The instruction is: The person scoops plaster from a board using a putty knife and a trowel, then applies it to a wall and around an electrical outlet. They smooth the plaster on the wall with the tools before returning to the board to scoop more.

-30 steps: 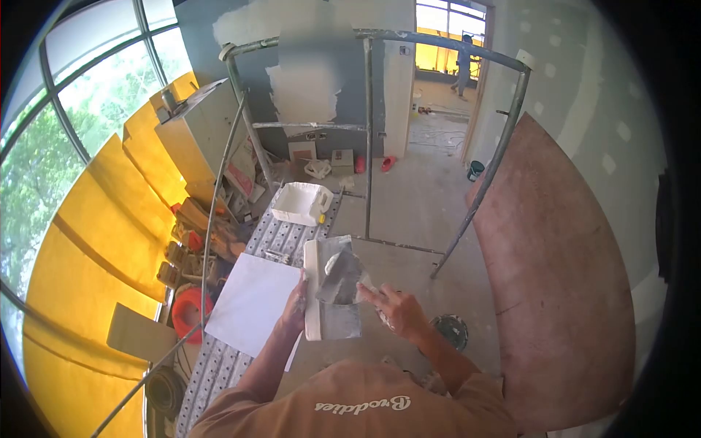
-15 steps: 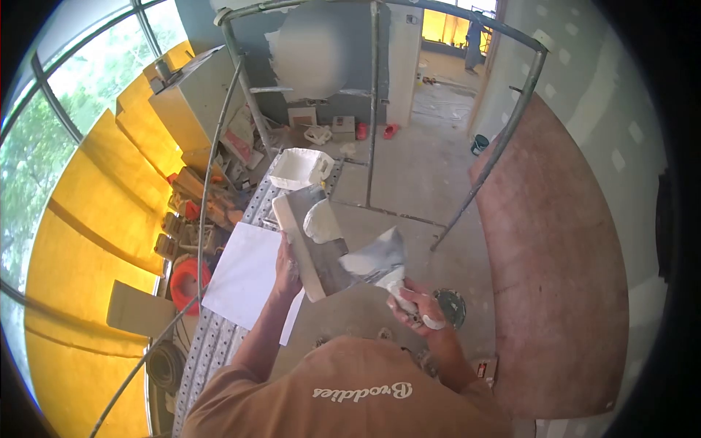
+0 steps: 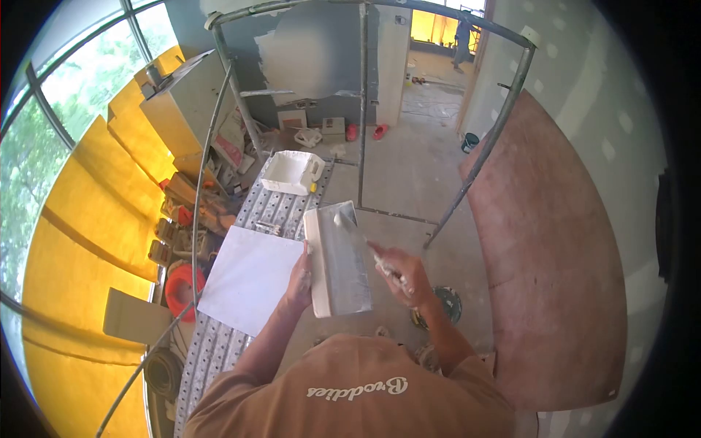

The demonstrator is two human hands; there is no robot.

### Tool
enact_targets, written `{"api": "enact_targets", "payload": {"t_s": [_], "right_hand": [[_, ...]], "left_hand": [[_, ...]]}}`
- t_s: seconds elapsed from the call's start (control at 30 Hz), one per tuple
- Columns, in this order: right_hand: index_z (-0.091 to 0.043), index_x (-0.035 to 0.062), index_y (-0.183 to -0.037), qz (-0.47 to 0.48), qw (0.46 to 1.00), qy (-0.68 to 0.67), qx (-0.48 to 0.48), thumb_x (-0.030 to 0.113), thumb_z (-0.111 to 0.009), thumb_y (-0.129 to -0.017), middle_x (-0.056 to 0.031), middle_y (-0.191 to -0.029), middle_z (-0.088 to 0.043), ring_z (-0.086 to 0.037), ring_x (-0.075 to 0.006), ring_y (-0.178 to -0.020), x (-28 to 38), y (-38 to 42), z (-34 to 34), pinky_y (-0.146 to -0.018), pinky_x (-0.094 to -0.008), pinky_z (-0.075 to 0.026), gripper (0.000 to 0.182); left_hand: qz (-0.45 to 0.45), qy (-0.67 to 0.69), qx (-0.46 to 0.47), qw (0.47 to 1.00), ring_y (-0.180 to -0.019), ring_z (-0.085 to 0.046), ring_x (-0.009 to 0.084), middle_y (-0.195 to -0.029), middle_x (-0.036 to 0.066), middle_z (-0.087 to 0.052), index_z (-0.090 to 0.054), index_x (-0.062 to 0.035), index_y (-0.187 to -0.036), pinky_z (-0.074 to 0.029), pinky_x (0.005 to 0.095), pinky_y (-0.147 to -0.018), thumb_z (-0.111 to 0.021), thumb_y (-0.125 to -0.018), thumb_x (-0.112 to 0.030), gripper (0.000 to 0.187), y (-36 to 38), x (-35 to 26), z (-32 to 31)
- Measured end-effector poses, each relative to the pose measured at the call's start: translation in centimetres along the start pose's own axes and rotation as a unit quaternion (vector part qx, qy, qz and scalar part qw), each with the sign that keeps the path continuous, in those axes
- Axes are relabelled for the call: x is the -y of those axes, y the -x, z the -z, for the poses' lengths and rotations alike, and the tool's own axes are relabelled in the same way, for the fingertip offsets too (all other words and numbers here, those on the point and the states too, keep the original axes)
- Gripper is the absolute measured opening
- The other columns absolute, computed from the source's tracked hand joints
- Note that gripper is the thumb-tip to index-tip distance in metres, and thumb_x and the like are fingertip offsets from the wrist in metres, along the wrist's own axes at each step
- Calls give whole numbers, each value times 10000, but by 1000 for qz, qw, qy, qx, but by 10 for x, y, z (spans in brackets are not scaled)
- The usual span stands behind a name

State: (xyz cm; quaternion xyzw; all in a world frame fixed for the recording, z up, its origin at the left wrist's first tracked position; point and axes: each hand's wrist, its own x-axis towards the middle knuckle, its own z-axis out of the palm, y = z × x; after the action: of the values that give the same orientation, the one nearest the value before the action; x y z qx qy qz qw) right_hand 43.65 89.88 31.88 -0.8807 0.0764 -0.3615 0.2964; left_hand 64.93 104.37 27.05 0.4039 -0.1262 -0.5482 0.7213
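My left hand (image 3: 299, 281) is wrapped round the near left side of a wide plastering trowel (image 3: 343, 259) with a pale back edge and a grey metal blade. The blade carries thin smears of white compound, with a small whitish lump near its top. To the right of the blade, my right hand (image 3: 401, 276) is closed on the white-smeared handle of a putty knife (image 3: 391, 269). The knife's blade is blurred and hard to make out against the trowel. A white square board (image 3: 248, 277) lies on the perforated metal plank, left of my left hand.
A white cut-open container (image 3: 286, 173) sits farther along the metal plank (image 3: 281, 210). Scaffold pipes (image 3: 363, 109) rise ahead, and a curved brown panel (image 3: 551, 270) stands at right. A dark bucket (image 3: 446, 306) is below my right hand. A person (image 3: 463, 40) is beyond the doorway.
The trowel has turned more upright and shifted right. The large white lump on it is no longer seen. My right hand has risen, its knife now blurred at the trowel.
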Motion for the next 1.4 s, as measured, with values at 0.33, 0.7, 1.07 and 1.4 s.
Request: {"api": "enact_targets", "payload": {"t_s": [0.33, 0.7, 1.07, 1.4], "right_hand": [[-514, 180, -1427, -52, 979, 190, 55, -2, -627, -803, -59, -794, -583, -625, -240, -647, -20, 68, 26, -580, -358, -529, 659], [-488, 64, -1173, -465, 468, -751, 37, 180, -552, -969, -94, -860, -544, -468, -103, -518, 7, 62, -15, -398, -202, -373, 243], [-536, 49, -1267, -312, 837, -446, 57, 144, -574, -957, -54, -778, -593, -512, -101, -529, 4, 4, 8, -441, -222, -392, 327], [-467, 243, -1463, 8, 951, 281, 130, 61, -673, -732, -110, -969, -597, -642, -280, -663, -9, 38, 2, -580, -376, -552, 781]], "left_hand": [[-67, 29, 11, 997, -1108, -616, 226, -1273, 123, -591, -418, -44, -1416, -524, 401, -954, -412, -1010, -546, 645, -15, -23, 26], [-292, -372, -101, 875, -1058, -571, 187, -1190, 112, -578, -457, -39, -1371, -489, 315, -888, -370, -1063, -406, 487, -35, 25, 48], [-35, -15, -16, 999, -1095, -598, 199, -1245, 92, -585, -440, -73, -1406, -517, 384, -936, -397, -1015, -556, 623, -13, -4, 4], [-11, 15, 26, 1000, -986, -665, 204, -1139, 97, -657, -510, -47, -1344, -558, 366, -882, -457, -1017, -484, 548, -28, -11, 11]]}}
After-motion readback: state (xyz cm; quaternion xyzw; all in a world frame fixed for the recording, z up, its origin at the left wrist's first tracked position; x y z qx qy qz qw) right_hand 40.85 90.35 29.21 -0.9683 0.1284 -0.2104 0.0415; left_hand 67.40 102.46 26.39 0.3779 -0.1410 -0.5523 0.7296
